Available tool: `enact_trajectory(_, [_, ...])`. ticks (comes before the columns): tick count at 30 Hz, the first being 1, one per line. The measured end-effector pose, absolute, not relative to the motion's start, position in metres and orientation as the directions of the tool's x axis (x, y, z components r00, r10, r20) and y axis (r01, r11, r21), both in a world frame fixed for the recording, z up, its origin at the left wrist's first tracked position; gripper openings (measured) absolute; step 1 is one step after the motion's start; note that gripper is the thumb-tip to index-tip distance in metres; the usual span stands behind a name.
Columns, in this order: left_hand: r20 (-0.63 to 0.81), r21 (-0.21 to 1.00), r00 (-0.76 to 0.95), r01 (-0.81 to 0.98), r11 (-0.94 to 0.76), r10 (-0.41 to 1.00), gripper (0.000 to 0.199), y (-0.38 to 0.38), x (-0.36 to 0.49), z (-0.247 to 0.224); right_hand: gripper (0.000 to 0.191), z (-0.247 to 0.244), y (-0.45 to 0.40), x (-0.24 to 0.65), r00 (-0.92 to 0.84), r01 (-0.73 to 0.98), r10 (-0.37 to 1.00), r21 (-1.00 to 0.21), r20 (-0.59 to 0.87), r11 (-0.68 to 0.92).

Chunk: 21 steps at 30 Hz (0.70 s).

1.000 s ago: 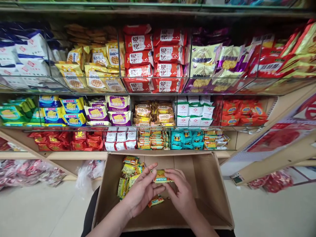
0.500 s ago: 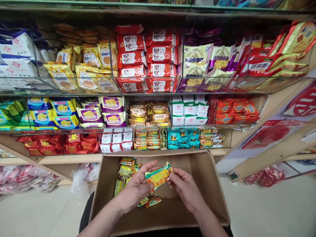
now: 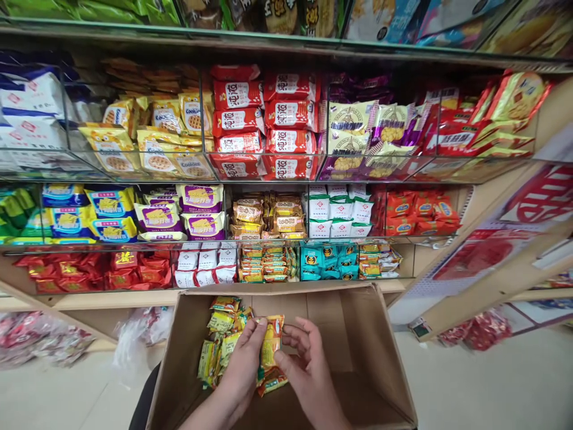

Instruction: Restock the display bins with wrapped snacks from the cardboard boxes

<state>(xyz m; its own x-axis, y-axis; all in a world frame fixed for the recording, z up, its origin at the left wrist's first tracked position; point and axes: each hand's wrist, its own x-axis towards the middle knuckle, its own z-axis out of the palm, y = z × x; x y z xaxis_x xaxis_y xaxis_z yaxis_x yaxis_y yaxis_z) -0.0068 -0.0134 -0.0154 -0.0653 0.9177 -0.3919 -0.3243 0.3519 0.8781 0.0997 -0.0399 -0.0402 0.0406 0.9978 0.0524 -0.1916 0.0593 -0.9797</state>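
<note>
Yellow packet (image 3: 271,343) has turned from crosswise to lengthwise since the last frame, now over the left half of the cardboard box (image 3: 364,325). Left hand (image 3: 244,361) pinches it; right hand (image 3: 307,358) is loosely cupped, thumb at its edge. Judged mid-handling: this one not yet released, loose packets (image 3: 221,322) lying inside the box's left side. Stocked shelves (image 3: 102,300) beyond the box.

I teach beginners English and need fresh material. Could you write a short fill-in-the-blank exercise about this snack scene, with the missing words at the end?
1. The left hand pinches a small packet over an open box made of ____.
2. Most of the loose packets seen lying inside are in the box's ____ half, as pictured.
3. The big yellow bags at upper left carry the English word ____.

Missing words: cardboard; left; Cookies.
</note>
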Motion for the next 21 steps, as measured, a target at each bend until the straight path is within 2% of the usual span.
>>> enact_trajectory(3, [-0.519,0.795,-0.158,-0.451,0.406,0.840,0.019,-0.016,0.000,-0.023,0.030,-0.041,-0.042,0.097,-0.103,-0.017,0.992,-0.997,0.073,0.071])
enact_trajectory(6, [-0.439,0.846,-0.107,-0.384,0.370,0.892,0.019,-0.014,-0.005,-0.020,0.013,-0.028,-0.033,0.107,-0.163,0.137,0.984,-0.986,0.070,0.093])
enact_trajectory(8, [-0.293,0.935,-0.058,-0.227,0.273,0.954,0.026,-0.008,-0.017,-0.011,0.013,-0.015,-0.019,0.119,-0.105,0.214,0.985,-0.964,0.138,0.158])
enact_trajectory(10, [-0.055,0.997,-0.017,0.050,0.056,0.998,0.031,0.004,-0.039,0.001,0.018,-0.002,0.002,0.132,-0.026,0.297,0.975,-0.929,0.220,0.218])
enact_trajectory(11, [0.084,0.970,0.009,0.227,-0.084,0.996,0.031,0.013,-0.052,0.007,0.022,0.003,0.015,0.138,-0.006,0.346,0.972,-0.911,0.235,0.223])
enact_trajectory(13, [0.258,0.762,0.113,0.587,-0.274,0.960,0.026,0.033,-0.081,0.016,0.032,0.008,0.043,0.148,-0.018,0.490,0.981,-0.853,0.193,0.177])
enact_trajectory(15, [0.252,0.494,0.165,0.826,-0.273,0.954,0.026,0.055,-0.108,0.021,0.038,0.008,0.072,0.151,-0.057,0.640,0.993,-0.760,0.100,0.113])
enact_trajectory(17, [0.213,0.326,0.135,0.924,-0.200,0.968,0.030,0.074,-0.126,0.020,0.038,0.004,0.099,0.149,-0.079,0.741,0.996,-0.665,0.050,0.092])
enact_trajectory(21, [0.189,0.205,0.064,0.973,-0.103,0.980,0.034,0.090,-0.140,0.011,0.034,-0.011,0.141,0.134,-0.114,0.856,0.991,-0.499,0.067,0.132])
